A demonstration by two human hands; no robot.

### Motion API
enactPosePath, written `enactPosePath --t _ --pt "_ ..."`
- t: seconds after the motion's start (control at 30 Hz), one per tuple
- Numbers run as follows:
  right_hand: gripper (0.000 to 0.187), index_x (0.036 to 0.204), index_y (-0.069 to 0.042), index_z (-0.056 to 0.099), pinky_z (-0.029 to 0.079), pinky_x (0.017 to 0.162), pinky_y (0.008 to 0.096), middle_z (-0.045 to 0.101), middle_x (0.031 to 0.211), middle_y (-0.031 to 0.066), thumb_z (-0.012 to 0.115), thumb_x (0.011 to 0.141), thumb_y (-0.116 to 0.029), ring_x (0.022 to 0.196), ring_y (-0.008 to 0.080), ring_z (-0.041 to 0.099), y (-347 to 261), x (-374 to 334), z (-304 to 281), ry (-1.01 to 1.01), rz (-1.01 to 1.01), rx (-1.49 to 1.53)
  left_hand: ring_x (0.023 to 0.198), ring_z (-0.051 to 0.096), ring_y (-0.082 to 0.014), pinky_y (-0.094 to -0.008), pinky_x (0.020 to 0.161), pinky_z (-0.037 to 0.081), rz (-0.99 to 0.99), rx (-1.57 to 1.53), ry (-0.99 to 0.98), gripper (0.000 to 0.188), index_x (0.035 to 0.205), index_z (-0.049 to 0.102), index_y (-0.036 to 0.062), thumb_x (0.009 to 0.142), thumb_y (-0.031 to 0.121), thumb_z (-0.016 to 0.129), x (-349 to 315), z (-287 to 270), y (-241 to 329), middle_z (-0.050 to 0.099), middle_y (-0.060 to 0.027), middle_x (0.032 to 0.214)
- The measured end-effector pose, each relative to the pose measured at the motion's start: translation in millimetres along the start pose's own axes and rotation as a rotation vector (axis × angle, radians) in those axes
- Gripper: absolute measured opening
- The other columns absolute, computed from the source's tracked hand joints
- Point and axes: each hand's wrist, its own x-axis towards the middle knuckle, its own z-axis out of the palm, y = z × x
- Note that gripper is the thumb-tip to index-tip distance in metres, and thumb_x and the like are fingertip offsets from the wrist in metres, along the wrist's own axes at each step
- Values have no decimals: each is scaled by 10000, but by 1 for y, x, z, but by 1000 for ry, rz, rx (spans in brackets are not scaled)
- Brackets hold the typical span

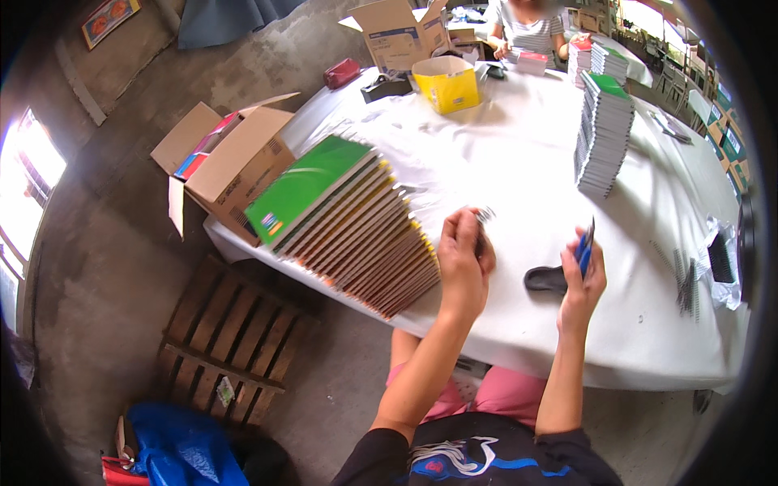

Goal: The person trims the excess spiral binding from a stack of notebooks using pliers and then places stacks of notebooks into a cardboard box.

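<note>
My left hand (465, 253) is raised over the near edge of the white-covered table, its fingers closed on a small piece of wire coil (486, 215). To its right, my right hand (585, 279) is wrapped round blue-handled pliers (583, 253), their jaws pointing up. A dark, rounded object (545, 279) lies on the cloth beside that hand; its kind is unclear. A tall stack of notebooks (356, 231) with a green top cover leans just left of my left hand. Farther off at the right stands another stack of spiral-bound notebooks (604, 134).
An open cardboard box (243, 154) stands at the left edge, another (401, 36) at the back beside a yellow box (447, 85). Dark wire coils (686, 283) lie at right. A person (531, 32) sits across the table. A wooden pallet (231, 340) is on the floor.
</note>
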Motion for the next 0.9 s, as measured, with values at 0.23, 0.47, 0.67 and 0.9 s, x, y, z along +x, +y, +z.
enactPosePath --t 0.23,0.47,0.67,0.9 --pt "376 1189 13 533 405 750 196 526 937 14 608 829 -67 850 70 487 -4 -3 -114 47 54 -162 539 429 -97 -214 434 378 374 -526 696 167 918 516 69 902 235 513 181 -76 -30 513 -23 744" --pt "366 1171 16 536 376 812 234 512 950 40 589 823 -83 852 94 464 -14 -11 -195 117 111 -352 1313 325 -347 -520 981 398 186 135 1303 695 1433 260 213 862 597 357 242 -35 -18 200 -148 1482" --pt "424 1177 29 522 385 837 276 513 966 64 576 778 -101 891 138 480 -9 -16 -204 46 196 -301 1411 9 -329 -546 1118 155 408 -71 926 913 1483 70 240 774 749 338 231 -22 -3 -147 -92 1526" --pt "659 1287 11 400 388 836 306 486 1058 111 544 667 -161 921 181 484 7 -21 -164 -224 194 -112 1153 456 -214 -403 949 384 1042 870 -142 339 1233 449 17 922 149 469 45 27 -58 464 -92 1266"
